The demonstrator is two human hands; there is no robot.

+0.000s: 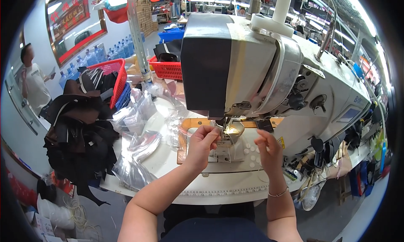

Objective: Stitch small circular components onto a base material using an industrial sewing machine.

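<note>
A large white and black industrial sewing machine [248,69] stands in front of me, its needle area [227,126] lit by a small lamp. My left hand [203,146] is just left of the needle, thumb and forefinger pinched together; whatever is between them is too small to make out. To the right of the needle, my right hand [270,148] is raised with its fingers curled and their tips close together. I cannot see what, if anything, they hold. Pale thread [229,151] hangs below the needle. Several small white discs [252,158] lie by the right hand.
Clear plastic bags [134,153] cover the table's left side. Dark fabric pieces [80,136] hang in a heap beside a red basket [120,80]. A measuring tape [219,194] runs along the front edge. Tools and scraps [294,172] crowd the right. Another person [38,84] stands far left.
</note>
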